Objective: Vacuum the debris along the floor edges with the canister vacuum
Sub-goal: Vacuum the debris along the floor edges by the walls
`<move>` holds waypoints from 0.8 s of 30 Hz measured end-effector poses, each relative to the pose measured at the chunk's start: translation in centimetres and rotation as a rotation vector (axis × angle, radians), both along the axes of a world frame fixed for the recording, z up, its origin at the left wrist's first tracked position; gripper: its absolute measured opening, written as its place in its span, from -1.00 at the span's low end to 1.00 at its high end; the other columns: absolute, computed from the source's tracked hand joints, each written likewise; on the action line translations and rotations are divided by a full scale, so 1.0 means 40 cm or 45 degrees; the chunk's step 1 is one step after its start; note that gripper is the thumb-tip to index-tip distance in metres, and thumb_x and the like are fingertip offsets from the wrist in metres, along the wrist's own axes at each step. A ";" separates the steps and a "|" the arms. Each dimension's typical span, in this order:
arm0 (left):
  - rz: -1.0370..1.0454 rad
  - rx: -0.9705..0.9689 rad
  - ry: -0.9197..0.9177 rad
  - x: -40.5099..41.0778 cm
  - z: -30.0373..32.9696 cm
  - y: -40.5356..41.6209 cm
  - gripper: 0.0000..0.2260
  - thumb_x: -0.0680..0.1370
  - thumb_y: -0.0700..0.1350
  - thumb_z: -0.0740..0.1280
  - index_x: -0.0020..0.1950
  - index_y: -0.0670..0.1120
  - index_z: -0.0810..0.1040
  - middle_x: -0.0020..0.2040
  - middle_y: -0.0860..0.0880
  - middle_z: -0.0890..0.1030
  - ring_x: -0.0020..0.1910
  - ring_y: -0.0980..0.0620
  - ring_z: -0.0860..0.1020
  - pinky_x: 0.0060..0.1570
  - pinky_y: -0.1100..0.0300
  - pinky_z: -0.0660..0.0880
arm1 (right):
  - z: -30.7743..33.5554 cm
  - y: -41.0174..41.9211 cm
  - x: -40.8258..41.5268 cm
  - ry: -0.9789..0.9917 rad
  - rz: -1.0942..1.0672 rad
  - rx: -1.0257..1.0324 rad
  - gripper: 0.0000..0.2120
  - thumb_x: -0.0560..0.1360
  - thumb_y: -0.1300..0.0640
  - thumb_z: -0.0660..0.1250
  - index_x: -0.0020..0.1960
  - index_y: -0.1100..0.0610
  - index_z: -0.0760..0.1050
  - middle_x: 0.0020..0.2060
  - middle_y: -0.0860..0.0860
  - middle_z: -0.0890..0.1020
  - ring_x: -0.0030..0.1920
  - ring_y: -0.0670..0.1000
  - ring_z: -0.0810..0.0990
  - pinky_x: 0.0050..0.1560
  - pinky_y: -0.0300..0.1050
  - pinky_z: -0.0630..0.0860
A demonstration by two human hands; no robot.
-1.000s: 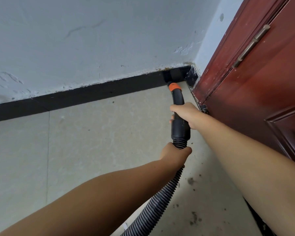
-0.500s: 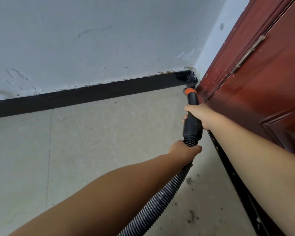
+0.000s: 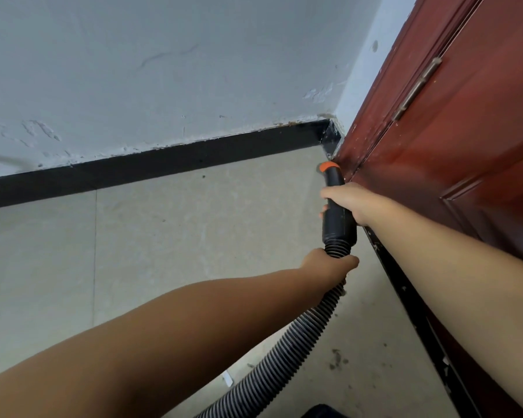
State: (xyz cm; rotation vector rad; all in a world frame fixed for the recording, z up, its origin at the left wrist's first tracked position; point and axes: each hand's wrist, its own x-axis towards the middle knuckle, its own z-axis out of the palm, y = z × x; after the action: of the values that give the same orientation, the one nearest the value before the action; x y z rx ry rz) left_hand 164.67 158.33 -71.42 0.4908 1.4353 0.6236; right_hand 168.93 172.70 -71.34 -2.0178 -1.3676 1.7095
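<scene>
A black vacuum nozzle (image 3: pixel 335 203) with an orange tip (image 3: pixel 326 166) points into the floor corner, its tip close to the base of the red door. My right hand (image 3: pixel 349 202) grips the nozzle's black handle from the right. My left hand (image 3: pixel 329 265) grips the ribbed black hose (image 3: pixel 284 348) just below the handle. The hose runs down to the bottom edge of the view. Dark debris specks (image 3: pixel 337 359) lie on the beige tile near the door's bottom edge. The canister is not clearly in view.
A black baseboard (image 3: pixel 163 164) runs along the grey-white wall to the corner. The red wooden door (image 3: pixel 450 140) stands on the right, with a dark strip (image 3: pixel 405 291) at its foot. A small white scrap (image 3: pixel 227 379) lies on the tile by the hose.
The nozzle has moved right, away from the baseboard corner and up against the door's base. Both hands moved with it and keep their grips.
</scene>
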 end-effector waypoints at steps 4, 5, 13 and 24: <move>0.083 -0.072 -0.093 0.018 0.003 -0.060 -0.81 0.50 -0.11 0.33 -0.04 -0.21 0.41 -0.31 -0.10 0.49 -0.44 -0.03 0.51 -0.32 0.18 0.54 | 0.007 -0.061 -0.048 -0.076 0.318 -0.029 -0.88 0.46 0.24 0.32 -0.03 0.22 0.41 -0.38 0.11 0.61 -0.46 0.06 0.63 -0.40 -0.12 0.58; 0.090 -0.077 -0.106 0.025 0.003 -0.075 -0.81 0.50 -0.10 0.33 -0.05 -0.20 0.41 -0.31 -0.10 0.49 -0.45 -0.02 0.51 -0.37 0.21 0.53 | 0.008 -0.076 -0.053 -0.078 0.366 -0.042 -0.89 0.46 0.25 0.31 -0.05 0.23 0.41 -0.44 0.09 0.60 -0.48 0.06 0.63 -0.44 -0.14 0.57; -0.081 -0.028 -0.129 0.116 0.013 -0.095 -0.82 0.53 -0.07 0.32 -0.08 -0.14 0.38 -0.31 -0.07 0.49 -0.44 0.02 0.48 -0.37 0.21 0.51 | 0.009 -0.091 0.094 -0.199 0.149 0.030 -0.95 0.45 0.29 0.29 -0.12 0.25 0.42 -0.42 0.12 0.57 -0.49 0.06 0.60 -0.44 -0.15 0.56; -0.114 -0.003 -0.004 0.083 0.009 -0.071 -0.81 0.52 -0.06 0.33 -0.06 -0.16 0.39 -0.32 -0.06 0.48 -0.45 0.02 0.47 -0.31 0.17 0.50 | -0.016 -0.060 0.099 -0.059 -0.006 -0.025 -0.90 0.47 0.27 0.32 -0.07 0.26 0.41 -0.38 0.13 0.56 -0.55 0.05 0.60 -0.52 -0.15 0.53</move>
State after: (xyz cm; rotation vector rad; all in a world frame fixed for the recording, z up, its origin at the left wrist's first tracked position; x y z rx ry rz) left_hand 168.01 155.51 -71.05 0.5495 1.4031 0.5509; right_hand 172.87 170.29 -71.98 -2.0821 -1.3639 1.6915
